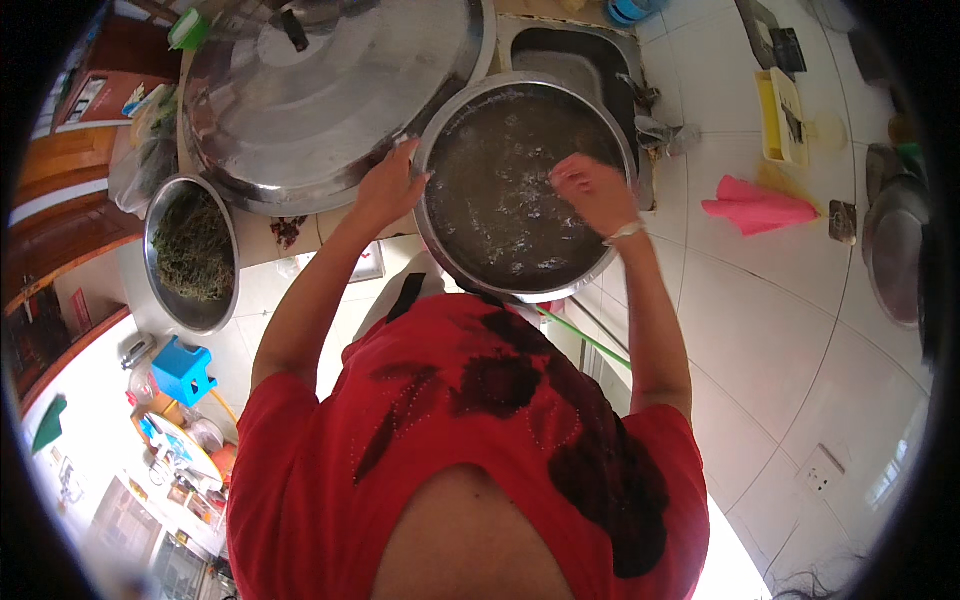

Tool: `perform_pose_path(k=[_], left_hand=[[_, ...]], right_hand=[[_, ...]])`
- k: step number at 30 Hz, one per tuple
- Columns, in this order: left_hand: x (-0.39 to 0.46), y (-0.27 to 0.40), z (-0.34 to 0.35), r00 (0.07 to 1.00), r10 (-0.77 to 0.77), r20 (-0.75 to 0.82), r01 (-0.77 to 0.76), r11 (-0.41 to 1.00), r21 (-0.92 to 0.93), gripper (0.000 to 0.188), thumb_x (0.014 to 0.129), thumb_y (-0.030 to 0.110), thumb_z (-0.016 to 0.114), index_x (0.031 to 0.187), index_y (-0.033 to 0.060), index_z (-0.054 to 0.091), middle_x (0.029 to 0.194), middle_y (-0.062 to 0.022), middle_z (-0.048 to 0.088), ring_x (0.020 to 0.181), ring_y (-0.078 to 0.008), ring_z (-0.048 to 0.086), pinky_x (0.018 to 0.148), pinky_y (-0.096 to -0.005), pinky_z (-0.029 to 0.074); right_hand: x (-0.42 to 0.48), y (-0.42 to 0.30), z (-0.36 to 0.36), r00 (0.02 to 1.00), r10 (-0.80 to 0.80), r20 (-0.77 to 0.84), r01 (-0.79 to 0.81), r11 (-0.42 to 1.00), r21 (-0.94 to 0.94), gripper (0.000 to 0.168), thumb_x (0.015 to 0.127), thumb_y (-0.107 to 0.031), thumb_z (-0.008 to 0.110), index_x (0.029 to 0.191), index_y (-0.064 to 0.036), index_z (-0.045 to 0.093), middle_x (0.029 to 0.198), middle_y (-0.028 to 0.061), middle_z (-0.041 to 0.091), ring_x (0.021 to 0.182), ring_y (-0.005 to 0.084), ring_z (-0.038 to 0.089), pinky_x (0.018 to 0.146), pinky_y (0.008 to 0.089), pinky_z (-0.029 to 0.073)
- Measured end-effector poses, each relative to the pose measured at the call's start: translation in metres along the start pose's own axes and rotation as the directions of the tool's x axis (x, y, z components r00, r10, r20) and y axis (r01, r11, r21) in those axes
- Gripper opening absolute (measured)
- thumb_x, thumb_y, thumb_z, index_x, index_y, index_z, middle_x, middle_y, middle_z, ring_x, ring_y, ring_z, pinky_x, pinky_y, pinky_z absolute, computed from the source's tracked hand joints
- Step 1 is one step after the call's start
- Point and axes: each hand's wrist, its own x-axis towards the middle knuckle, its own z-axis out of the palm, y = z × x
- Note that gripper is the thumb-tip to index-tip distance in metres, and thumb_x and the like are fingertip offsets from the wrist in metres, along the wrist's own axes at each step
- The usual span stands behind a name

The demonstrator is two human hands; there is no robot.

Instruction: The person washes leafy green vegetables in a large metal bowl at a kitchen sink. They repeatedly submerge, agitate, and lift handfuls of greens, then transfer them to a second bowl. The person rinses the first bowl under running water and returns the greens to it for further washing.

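Note:
Before me stands a round metal basin [435, 247] of murky, rippling water, partly over the sink. My left hand [388, 184] is at its left rim, fingers apart, near the edge of a large metal lid [300, 112]; whether it touches the rim is unclear. Over the right part of the water is my right hand [596, 191], its fingers curled and partly hidden; I cannot tell whether anything is in them. A smaller metal bowl [231, 262] at the left holds a tangle of green stalks [193, 247].
A steel sink [559, 56] with a faucet [652, 131] lies behind the basin. Dark red scraps [287, 231] lie on the counter edge. A pink cloth [761, 206] hangs on the tiled wall at the right. A blue stool [184, 371] stands lower left.

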Motion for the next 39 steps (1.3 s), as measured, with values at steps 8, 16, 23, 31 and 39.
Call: perform_pose_path(k=[8, 16, 23, 31, 39], left_hand=[[0.026, 0.005, 0.004, 0.886, -0.347, 0.307, 0.370, 0.929, -0.018, 0.062, 0.088, 0.019, 0.061, 0.140, 0.0107, 0.029, 0.097, -0.0279, 0.063, 0.096, -0.0442, 0.062, 0.083, -0.0493, 0.049], [0.013, -0.012, 0.022, 0.924, -0.316, 0.213, 0.357, 0.915, -0.189, 0.057, 0.091, 0.018, 0.055, 0.142, 0.0142, 0.029, 0.083, -0.0232, 0.063, 0.080, -0.0408, 0.065, 0.073, -0.0465, 0.049], [0.011, -0.014, 0.028, 0.933, -0.307, 0.188, 0.329, 0.940, -0.094, 0.049, 0.091, 0.013, 0.059, 0.134, 0.0069, 0.036, 0.093, -0.0158, 0.062, 0.077, -0.0235, 0.063, 0.074, -0.0367, 0.050], [0.032, 0.011, 0.015, 0.882, -0.383, 0.275, 0.460, 0.827, -0.322, 0.036, 0.084, 0.008, 0.064, 0.113, 0.0051, 0.042, 0.082, -0.0163, 0.062, 0.057, -0.0253, 0.063, 0.046, -0.0360, 0.048], [0.044, 0.024, -0.008, 0.833, -0.436, 0.340, 0.529, 0.808, -0.259, 0.032, 0.083, 0.003, 0.064, 0.109, 0.0030, 0.045, 0.089, -0.0120, 0.060, 0.069, -0.0183, 0.060, 0.052, -0.0334, 0.049]], right_hand=[[-0.021, 0.029, 0.012, 0.944, -0.240, -0.226, 0.180, 0.950, -0.256, 0.039, 0.085, -0.015, 0.064, 0.122, -0.010, 0.055, 0.126, 0.0118, 0.054, 0.115, 0.0296, 0.054, 0.094, 0.0435, 0.045], [-0.050, 0.154, 0.022, 0.651, 0.117, -0.750, -0.455, 0.851, -0.262, 0.059, 0.082, -0.027, 0.068, 0.135, -0.014, 0.046, 0.143, 0.0172, 0.039, 0.127, 0.0400, 0.042, 0.097, 0.0504, 0.041], [-0.034, 0.201, 0.031, 0.614, 0.417, -0.670, -0.444, 0.884, 0.144, 0.050, 0.089, -0.039, 0.061, 0.126, -0.009, 0.048, 0.099, 0.0204, 0.066, 0.091, 0.0398, 0.064, 0.079, 0.0447, 0.050], [-0.039, 0.211, 0.034, 0.560, 0.476, -0.678, -0.379, 0.875, 0.301, 0.043, 0.082, -0.040, 0.072, 0.108, -0.008, 0.058, 0.092, 0.0176, 0.067, 0.083, 0.0342, 0.065, 0.073, 0.0413, 0.050], [-0.050, 0.225, 0.045, 0.587, 0.419, -0.693, -0.338, 0.904, 0.260, 0.045, 0.073, -0.034, 0.079, 0.102, -0.007, 0.058, 0.089, 0.0154, 0.066, 0.083, 0.0336, 0.064, 0.073, 0.0403, 0.048]])
